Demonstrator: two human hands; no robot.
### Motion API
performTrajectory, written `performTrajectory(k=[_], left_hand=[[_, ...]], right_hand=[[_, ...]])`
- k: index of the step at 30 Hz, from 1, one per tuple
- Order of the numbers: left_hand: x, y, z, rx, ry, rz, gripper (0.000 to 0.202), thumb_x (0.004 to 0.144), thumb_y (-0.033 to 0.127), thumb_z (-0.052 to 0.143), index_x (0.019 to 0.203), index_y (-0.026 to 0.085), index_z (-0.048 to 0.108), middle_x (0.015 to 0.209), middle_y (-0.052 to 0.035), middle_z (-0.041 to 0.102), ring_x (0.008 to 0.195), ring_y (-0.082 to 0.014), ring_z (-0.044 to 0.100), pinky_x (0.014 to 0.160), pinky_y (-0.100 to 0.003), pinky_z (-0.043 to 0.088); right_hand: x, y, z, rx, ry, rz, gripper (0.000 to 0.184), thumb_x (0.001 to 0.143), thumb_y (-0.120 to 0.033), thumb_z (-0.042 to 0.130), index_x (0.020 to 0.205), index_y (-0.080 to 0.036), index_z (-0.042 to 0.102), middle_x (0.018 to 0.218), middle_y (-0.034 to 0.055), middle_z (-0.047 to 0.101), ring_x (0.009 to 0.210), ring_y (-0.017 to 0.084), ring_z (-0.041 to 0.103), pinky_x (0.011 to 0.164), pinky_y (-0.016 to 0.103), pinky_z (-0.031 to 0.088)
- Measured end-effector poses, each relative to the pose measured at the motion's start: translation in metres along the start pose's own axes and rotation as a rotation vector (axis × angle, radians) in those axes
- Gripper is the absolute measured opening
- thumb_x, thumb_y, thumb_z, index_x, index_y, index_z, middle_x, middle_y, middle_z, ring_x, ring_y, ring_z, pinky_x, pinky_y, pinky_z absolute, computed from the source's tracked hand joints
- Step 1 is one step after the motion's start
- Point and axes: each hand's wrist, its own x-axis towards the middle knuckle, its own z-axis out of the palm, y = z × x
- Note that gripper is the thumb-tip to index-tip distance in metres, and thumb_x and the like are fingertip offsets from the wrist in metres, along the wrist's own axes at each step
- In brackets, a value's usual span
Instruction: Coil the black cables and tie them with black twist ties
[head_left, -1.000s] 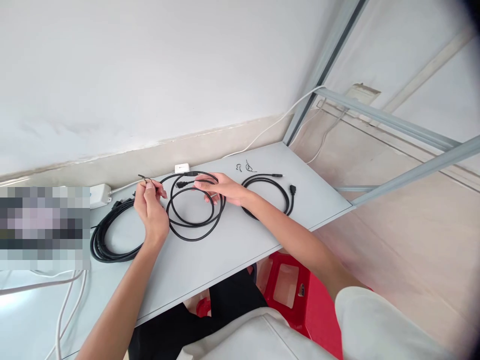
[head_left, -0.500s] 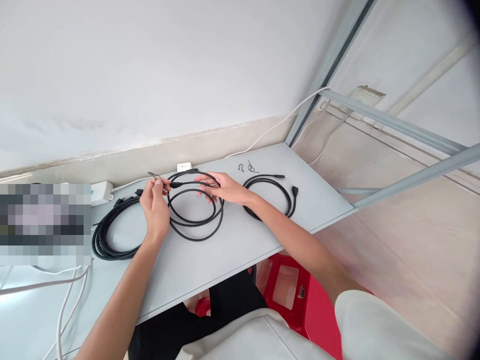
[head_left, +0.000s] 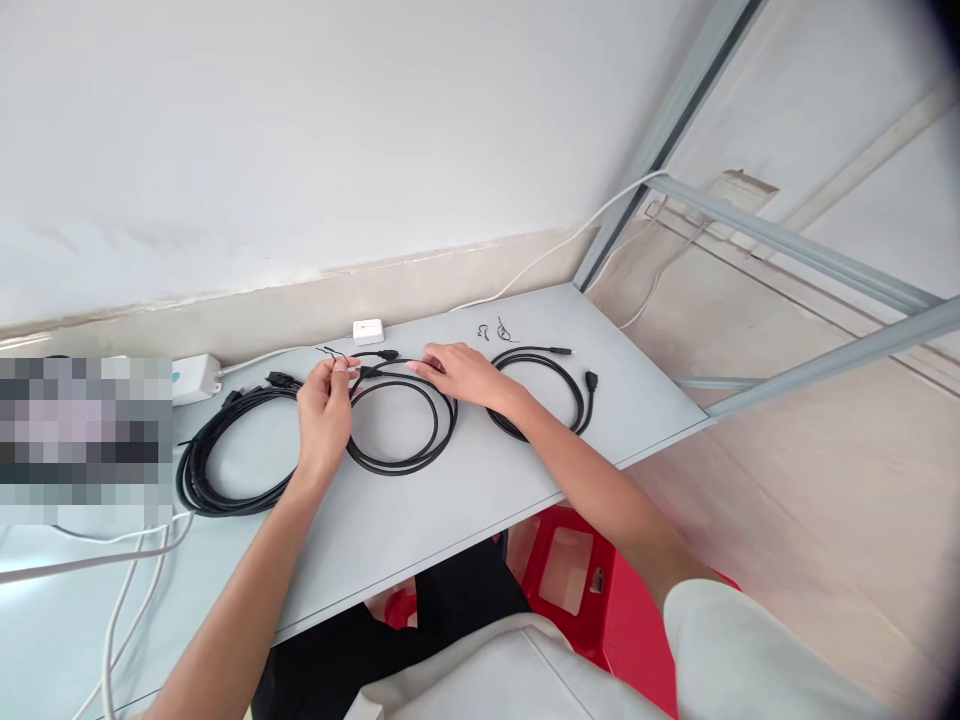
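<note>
A black cable coil (head_left: 405, 440) lies in the middle of the pale grey table (head_left: 420, 530). My left hand (head_left: 324, 415) is at the coil's upper left edge, fingers pinched on a thin black wire tie (head_left: 334, 354) beside the coil's plug ends. My right hand (head_left: 461, 372) rests on the coil's upper right, fingers closed around the strands. A thicker black coil (head_left: 217, 460) sits to the left, and a smaller black coil (head_left: 547, 390) to the right.
A small white block (head_left: 367, 331) and two loose wire ties (head_left: 495, 331) lie near the wall. A white adapter (head_left: 191, 378) and white cords (head_left: 120, 610) are at the left. A red stool (head_left: 577, 580) stands below the table's front edge. Metal frame bars (head_left: 787, 245) rise at the right.
Both hands shifted slightly right along the middle coil's top edge. The coil's loops are drawn closer together, and the left hand brought the wire tie in to the plug ends.
</note>
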Motion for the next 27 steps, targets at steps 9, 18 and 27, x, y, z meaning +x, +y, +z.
performTrajectory(k=[9, 18, 27], left_hand=[[-0.009, 0.007, 0.001, 0.172, -0.025, 0.256, 0.04, 0.114, 0.056, 0.054, 0.112, 0.022, 0.074, 0.123, -0.0126, 0.073, 0.105, -0.0229, 0.066, 0.074, -0.031, 0.053], [-0.017, 0.014, 0.008, 0.015, 0.074, 0.279, 0.041, 0.113, 0.06, 0.055, 0.107, 0.021, 0.066, 0.128, -0.0114, 0.069, 0.092, -0.016, 0.065, 0.065, -0.025, 0.055], [-0.011, 0.005, 0.008, -0.103, 0.067, 0.087, 0.04, 0.108, 0.059, 0.064, 0.113, 0.021, 0.076, 0.127, -0.0115, 0.073, 0.106, -0.0195, 0.066, 0.064, -0.022, 0.057]], right_hand=[[0.005, -0.001, 0.029, 0.051, -0.014, -0.055, 0.024, 0.105, -0.041, 0.073, 0.101, -0.021, 0.06, 0.118, 0.0112, 0.071, 0.099, 0.025, 0.07, 0.089, 0.038, 0.054], [0.008, -0.011, 0.03, 0.757, -0.031, 0.184, 0.025, 0.098, -0.042, 0.078, 0.095, -0.021, 0.067, 0.071, -0.0039, 0.053, 0.063, 0.013, 0.053, 0.057, 0.026, 0.047], [0.007, -0.011, 0.028, 1.014, -0.039, 0.24, 0.071, 0.069, -0.051, 0.105, 0.095, -0.027, 0.043, 0.078, -0.0093, 0.047, 0.06, 0.009, 0.044, 0.049, 0.025, 0.045]])
